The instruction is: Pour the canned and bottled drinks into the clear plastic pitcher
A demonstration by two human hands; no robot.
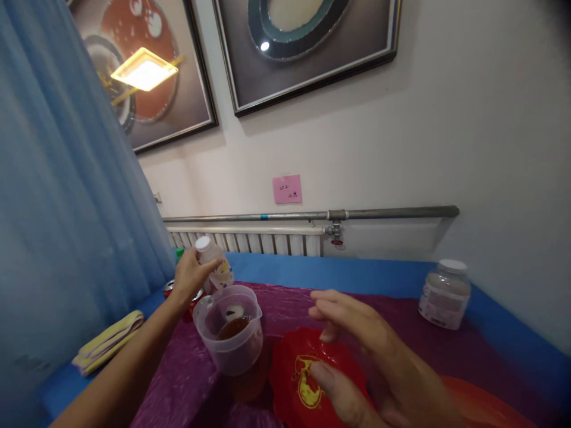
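My left hand is wrapped around a clear plastic bottle with a white cap and a printed label, tilted slightly at the back left. Just in front of it stands a translucent measuring jug holding some brown liquid. My right hand hovers over a red scalloped plate with a yellow printed design. Its thumb and fingers are spread apart, with nothing between them.
A clear jar with a white lid stands at the right. Red cans are behind the jug. A folded yellow cloth lies left, near a blue curtain. An orange-red object is partly visible at lower right. Purple plastic sheeting covers the blue table.
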